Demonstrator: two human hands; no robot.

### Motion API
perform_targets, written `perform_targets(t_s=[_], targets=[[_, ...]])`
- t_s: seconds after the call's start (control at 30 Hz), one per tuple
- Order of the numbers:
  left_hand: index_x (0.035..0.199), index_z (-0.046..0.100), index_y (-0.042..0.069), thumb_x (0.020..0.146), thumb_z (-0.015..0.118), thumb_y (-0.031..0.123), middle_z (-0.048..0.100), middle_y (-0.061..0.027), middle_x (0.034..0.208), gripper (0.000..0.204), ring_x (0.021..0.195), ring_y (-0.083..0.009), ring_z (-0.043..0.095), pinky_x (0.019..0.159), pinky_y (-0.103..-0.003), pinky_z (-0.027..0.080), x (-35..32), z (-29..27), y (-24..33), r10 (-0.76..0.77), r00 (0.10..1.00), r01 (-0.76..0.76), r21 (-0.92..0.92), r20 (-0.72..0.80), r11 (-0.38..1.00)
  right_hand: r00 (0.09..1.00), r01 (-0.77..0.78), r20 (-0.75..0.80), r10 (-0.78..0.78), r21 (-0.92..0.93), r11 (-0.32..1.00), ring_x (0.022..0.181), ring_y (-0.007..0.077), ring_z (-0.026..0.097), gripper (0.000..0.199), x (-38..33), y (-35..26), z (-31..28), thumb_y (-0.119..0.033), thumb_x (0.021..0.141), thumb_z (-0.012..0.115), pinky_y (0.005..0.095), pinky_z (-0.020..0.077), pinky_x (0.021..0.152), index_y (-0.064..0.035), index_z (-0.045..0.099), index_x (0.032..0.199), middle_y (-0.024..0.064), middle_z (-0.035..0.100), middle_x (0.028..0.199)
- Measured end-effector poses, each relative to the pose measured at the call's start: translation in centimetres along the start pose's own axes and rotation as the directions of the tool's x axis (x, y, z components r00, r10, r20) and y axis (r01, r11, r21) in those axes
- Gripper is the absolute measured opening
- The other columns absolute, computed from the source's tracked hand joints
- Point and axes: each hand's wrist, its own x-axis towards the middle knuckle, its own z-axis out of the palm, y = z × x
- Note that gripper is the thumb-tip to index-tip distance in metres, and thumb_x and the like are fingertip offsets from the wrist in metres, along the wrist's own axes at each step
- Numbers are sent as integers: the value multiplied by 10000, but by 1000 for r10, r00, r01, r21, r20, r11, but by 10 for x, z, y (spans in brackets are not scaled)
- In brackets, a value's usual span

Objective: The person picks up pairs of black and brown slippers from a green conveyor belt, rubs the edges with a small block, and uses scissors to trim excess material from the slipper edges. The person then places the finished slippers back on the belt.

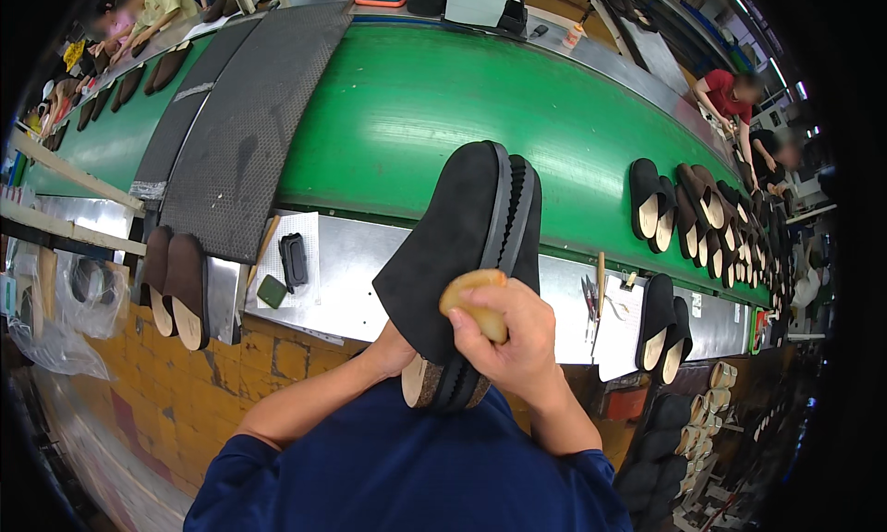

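A pair of black clogs (449, 222) is in front of my chest, soles facing each other and toes pointing away. My left hand (394, 349) holds them by the heel end; its fingers are hidden behind the near clog. The cork-coloured footbed edge (422, 382) shows at the bottom. My right hand (517, 338) is closed around a yellowish, rounded rubber-like lump (480, 321). That lump is against or just over the side of the soles near the heel; contact is hard to make out.
Beyond the metal ledge (351, 296) runs a green conveyor belt (397, 97). Brown clogs (188, 282) stand left, beside a dark textured mat (249, 116). Black clogs (658, 315) sit right, near a paper sheet (617, 333). Co-workers (730, 97) are farther along the line.
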Motion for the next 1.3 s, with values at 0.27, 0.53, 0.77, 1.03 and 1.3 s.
perform_targets(t_s=[0.27,0.53,0.77,1.03,1.3], targets=[[1351,448,31,946,592,232,520,-78,1303,475,1176,-163,516,1009,-328,427,3,18,32,8,1000,-10,79,16,997,997,38,64,-33,-80,996,573,249,604,203,0,-4,3,-36,669,758,321,487,520,-64,620,816,76,616,687],[1426,350,21,949,588,205,487,-99,1366,564,1222,-192,501,1035,-348,416,3,8,4,46,998,-47,-29,-31,998,743,-300,-459,487,423,855,641,56,513,122,-1,16,-34,-104,921,613,184,418,558,-61,542,1010,22,559,809],[1415,366,37,961,565,222,507,-91,1340,529,1185,-196,532,1003,-355,452,-2,-7,-2,-74,997,57,-404,-28,913,662,-436,-384,644,502,747,659,58,517,119,-43,47,-20,-152,955,574,187,409,545,-74,535,1035,30,570,817],[1391,399,69,986,512,243,541,-78,1287,455,1122,-191,577,943,-358,509,-6,-5,11,-70,997,42,-482,-40,875,690,-675,8,724,369,639,822,96,562,324,-100,77,29,-130,931,583,239,469,704,1,523,1222,49,611,967],[1382,395,14,990,514,196,505,-82,1322,448,1183,-173,510,1000,-329,441,-8,-5,0,-22,986,-35,-331,-167,943,531,-754,265,805,583,305,1014,163,583,354,-95,59,60,-117,958,521,300,502,852,23,470,1279,88,590,1134]])
